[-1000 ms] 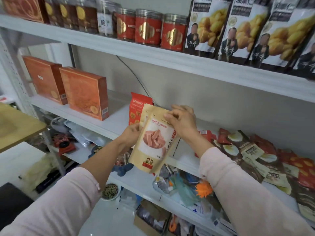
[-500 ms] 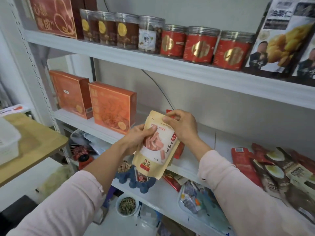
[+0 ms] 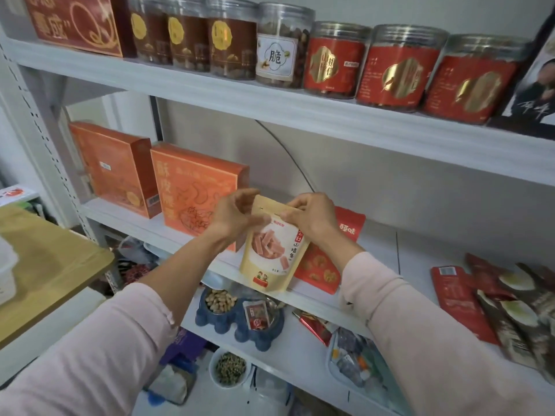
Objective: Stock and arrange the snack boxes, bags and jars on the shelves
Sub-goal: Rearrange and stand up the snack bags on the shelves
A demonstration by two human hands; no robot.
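A tan snack pouch (image 3: 271,256) printed with pink sticks stands upright at the front edge of the middle shelf (image 3: 144,225). My right hand (image 3: 312,219) pinches its top right corner. My left hand (image 3: 232,216) holds its upper left edge, fingers curled. Behind the pouch leans a red snack bag (image 3: 333,253). Two orange boxes (image 3: 192,187) stand to the left on the same shelf. Dark red flat bags (image 3: 495,304) lie spread out at the right end.
The top shelf (image 3: 270,111) carries a red box (image 3: 75,22), brown-label jars (image 3: 186,34) and red-label jars (image 3: 399,66). Below, a blue bowl holder (image 3: 240,321) with nuts and a tray of packets (image 3: 357,364) sit on the lower shelf. A wooden table (image 3: 51,265) juts in at left.
The view has swung left and closer. The pouch has moved from a tilted hold to upright at the shelf edge in front of the red bag. My left hand has shifted up to its top edge.
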